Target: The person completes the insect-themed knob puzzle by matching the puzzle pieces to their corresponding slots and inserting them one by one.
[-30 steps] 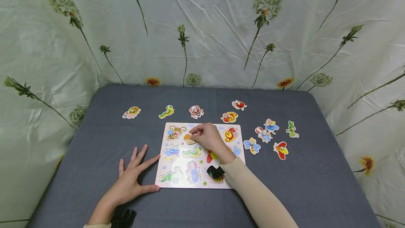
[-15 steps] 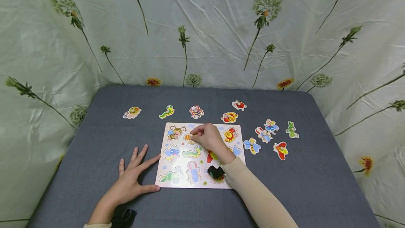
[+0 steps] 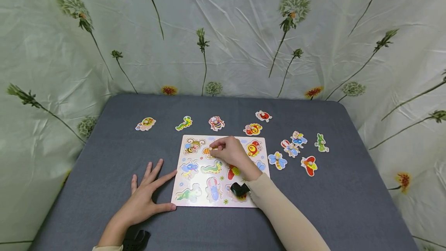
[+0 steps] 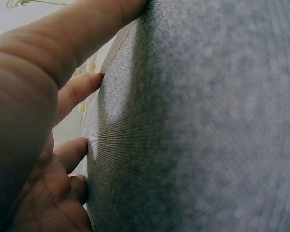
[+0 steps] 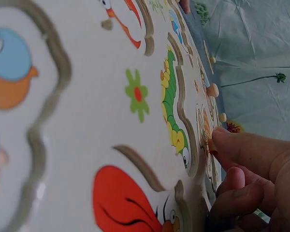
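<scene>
A pale pink wooden peg puzzle board [image 3: 205, 198] with insect-shaped recesses lies on the grey cloth. My right hand [image 3: 231, 151] is over its top row, with thumb and forefinger pinching an orange-striped puzzle piece [image 3: 206, 152]. In the right wrist view, the fingertips meet low over that orange piece [image 5: 207, 126], and its peg is mostly hidden. A bee piece [image 3: 192, 146] with a peg sits in the top left recess. My left hand [image 3: 143, 196] is spread flat on the cloth, its thumb and forefinger tips touching the board's left edge.
Several loose pegged pieces lie around the board. Behind it are a snail-like piece [image 3: 145, 124], a caterpillar [image 3: 183, 123], a spider [image 3: 216, 123] and a ladybird [image 3: 263, 116]. To the right lie a dragonfly [image 3: 277, 160], a grasshopper [image 3: 321, 142] and others. A flower-printed curtain [image 3: 240, 61] hangs behind.
My right wrist and forearm have shifted slightly to the right, while the fingertips stay at the orange-striped piece. The left hand and the board hold still.
</scene>
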A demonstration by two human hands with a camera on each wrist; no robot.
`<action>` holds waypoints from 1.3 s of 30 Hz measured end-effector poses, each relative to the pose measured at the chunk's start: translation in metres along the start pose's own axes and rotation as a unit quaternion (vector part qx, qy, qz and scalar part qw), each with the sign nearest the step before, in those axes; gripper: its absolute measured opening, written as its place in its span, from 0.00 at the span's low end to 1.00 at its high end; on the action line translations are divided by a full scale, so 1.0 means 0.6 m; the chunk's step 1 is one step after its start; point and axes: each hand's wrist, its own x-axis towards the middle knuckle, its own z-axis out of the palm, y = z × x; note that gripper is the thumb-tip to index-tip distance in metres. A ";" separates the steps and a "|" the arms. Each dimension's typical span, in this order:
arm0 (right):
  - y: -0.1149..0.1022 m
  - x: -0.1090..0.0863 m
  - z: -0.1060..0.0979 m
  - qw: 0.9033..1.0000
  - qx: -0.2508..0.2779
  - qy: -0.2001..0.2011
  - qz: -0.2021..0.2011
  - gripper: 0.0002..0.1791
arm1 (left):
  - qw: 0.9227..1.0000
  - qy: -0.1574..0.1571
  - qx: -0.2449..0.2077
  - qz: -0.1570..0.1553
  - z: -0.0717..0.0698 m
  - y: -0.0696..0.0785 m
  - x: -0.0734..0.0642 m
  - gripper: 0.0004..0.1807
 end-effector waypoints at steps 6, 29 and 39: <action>0.006 0.001 -0.008 1.000 0.023 -0.015 -0.009 0.09 | 1.000 0.000 -0.004 -0.002 0.000 0.001 0.000 0.55; 0.013 0.031 -0.094 0.998 0.032 0.050 -0.031 0.15 | 1.000 -0.004 0.001 -0.005 -0.002 0.002 0.001 0.56; 0.013 0.057 -0.109 0.998 0.012 0.040 -0.039 0.13 | 1.000 -0.004 0.001 -0.006 0.000 0.001 0.002 0.56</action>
